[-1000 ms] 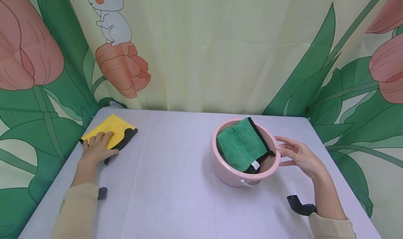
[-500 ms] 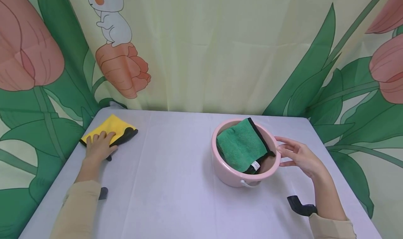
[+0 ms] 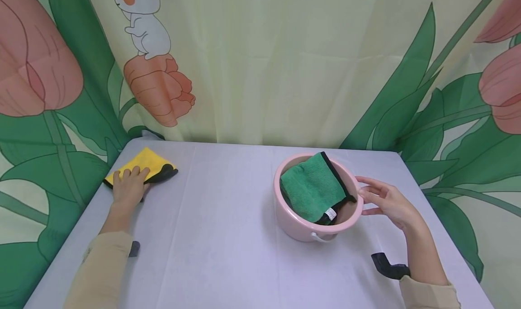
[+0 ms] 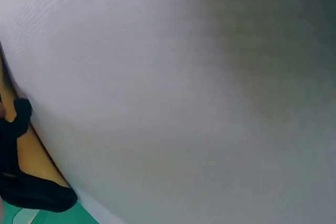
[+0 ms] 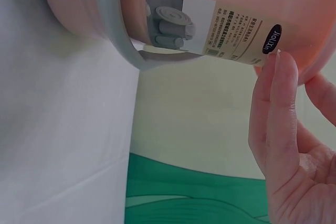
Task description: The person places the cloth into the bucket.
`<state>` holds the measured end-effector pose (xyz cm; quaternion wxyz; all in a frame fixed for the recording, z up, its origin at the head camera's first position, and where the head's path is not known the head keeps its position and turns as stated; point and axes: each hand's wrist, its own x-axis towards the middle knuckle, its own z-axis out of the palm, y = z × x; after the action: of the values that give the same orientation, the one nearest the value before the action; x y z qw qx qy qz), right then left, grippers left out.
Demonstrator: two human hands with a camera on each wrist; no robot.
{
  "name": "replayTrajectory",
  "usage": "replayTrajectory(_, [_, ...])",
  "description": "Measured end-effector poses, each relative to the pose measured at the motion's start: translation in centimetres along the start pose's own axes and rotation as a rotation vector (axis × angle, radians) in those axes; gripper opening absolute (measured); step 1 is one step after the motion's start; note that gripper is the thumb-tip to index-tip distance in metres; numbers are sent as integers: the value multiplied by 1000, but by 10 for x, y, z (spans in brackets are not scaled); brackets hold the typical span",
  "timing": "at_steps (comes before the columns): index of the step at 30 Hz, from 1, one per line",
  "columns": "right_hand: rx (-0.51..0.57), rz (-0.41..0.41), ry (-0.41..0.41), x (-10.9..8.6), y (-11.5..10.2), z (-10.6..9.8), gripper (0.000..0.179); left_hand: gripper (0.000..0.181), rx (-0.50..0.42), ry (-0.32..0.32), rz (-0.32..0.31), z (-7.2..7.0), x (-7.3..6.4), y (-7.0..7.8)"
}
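My left hand [image 3: 129, 187] lies over the near side of a yellow cloth [image 3: 148, 162] with black edging, at the table's far left. Its fingers bend onto the cloth and the thumb is drawn in at the near edge, gathering the fabric. In the left wrist view only the cloth's dark edging [image 4: 37, 192] shows, at lower left. On the right, my right hand [image 3: 388, 202] pinches the rim of a pink bucket [image 3: 293, 227]; fingertips touch its outer wall beside a printed label [image 5: 226, 30]. A folded green cloth [image 3: 311, 189] with black trim sits inside the bucket.
The pale sheet-covered table [image 3: 220, 218] stretches between both hands. A light bucket handle [image 5: 118, 24] hangs down the side. Behind stands a printed curtain [image 3: 264, 64] with tulips and a rabbit. A black wrist mount [image 3: 388, 266] sticks out from the right wrist.
My left hand has shifted slightly right on the yellow cloth, its thumb drawing in and the cloth's near corner bunching under it. The right hand and the bucket have stayed put.
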<state>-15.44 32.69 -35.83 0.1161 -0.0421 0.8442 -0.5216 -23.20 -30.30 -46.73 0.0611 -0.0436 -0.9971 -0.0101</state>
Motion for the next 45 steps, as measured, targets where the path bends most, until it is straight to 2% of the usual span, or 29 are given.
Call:
replayTrajectory(6, [3, -2, 2, 0, 1, 0, 56, 39, 11, 59, 9, -1, 1, 2])
replayTrajectory(11, [-1, 1, 0, 0, 1, 0, 57, 37, 41, 83, 19, -4, 3, 5])
replayTrajectory(15, [-3, 4, -1, 0, 1, 0, 57, 39, 71, 104, 35, -11, 6, 13])
replayTrajectory(19, [-2, 3, 2, -1, 2, 0, 57, 43, 92, 173, 71, -21, 11, 24])
replayTrajectory(27, [-13, 23, 3, -2, 2, -1, 59, 45, 90, 374, 227, -45, 21, 56])
replayTrajectory(35, [-19, 15, 3, 0, 1, -1, 58, 37, 117, 592, 374, -65, 35, 93])
replayTrajectory(42, [-10, 15, -2, 1, -1, -1, 58, 30, 87, 690, 491, -87, 43, 136])
replayTrajectory(45, [-4, 11, -3, 1, -1, -1, 58, 28, 82, 767, 550, -96, 46, 155])
